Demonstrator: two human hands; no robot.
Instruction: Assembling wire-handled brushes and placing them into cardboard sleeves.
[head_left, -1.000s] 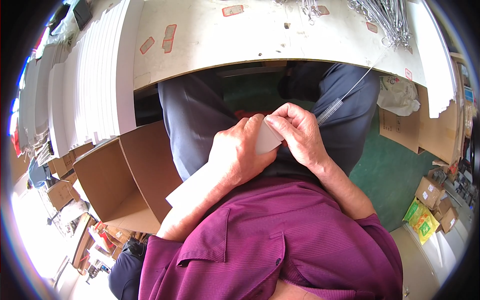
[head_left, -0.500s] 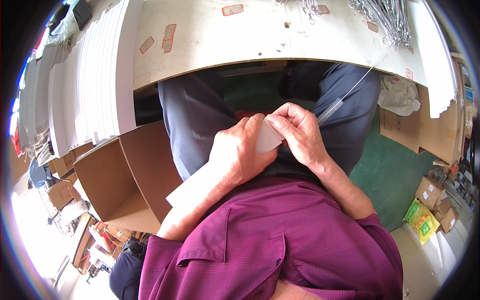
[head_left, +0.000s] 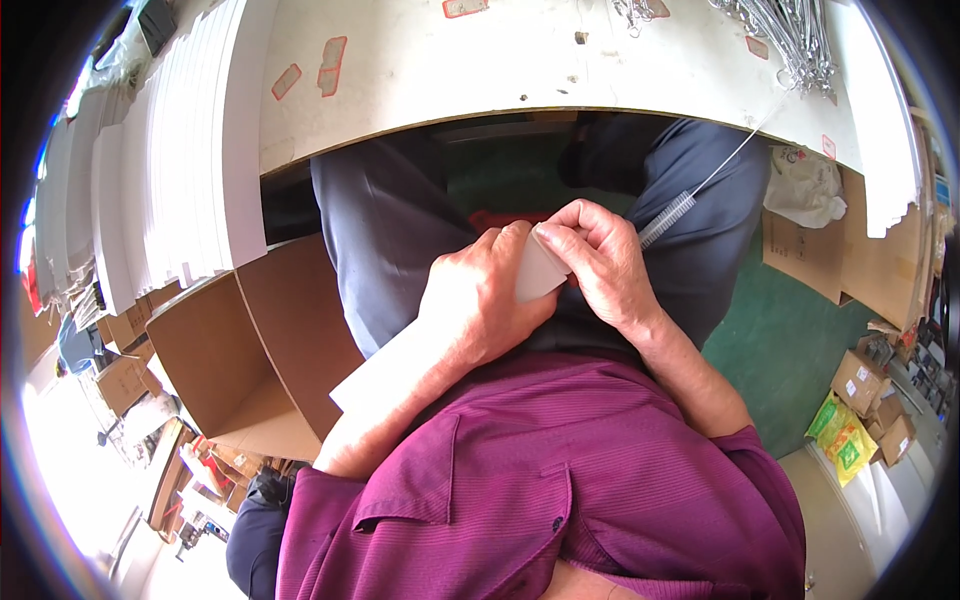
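As I look down through the head camera, the left hand (head_left: 475,300) is wrapped around a folded white card piece (head_left: 540,272), which sits over the lap between the thighs. Its far end seems to show beyond the left forearm, though the arm hides the stretch between. Thumb and fingers of the right hand (head_left: 612,268) are pinched together on the upper right edge of that piece. Just beside them, a wire-handled brush (head_left: 668,219) slants across the right thigh toward the table (head_left: 420,85) (I cannot tell whether those fingers also hold its bristle end). A bunch of metal wire pieces (head_left: 800,50) lies at the table's right; long white strips (head_left: 185,160) stand stacked at its left, above an open cardboard box (head_left: 220,350).
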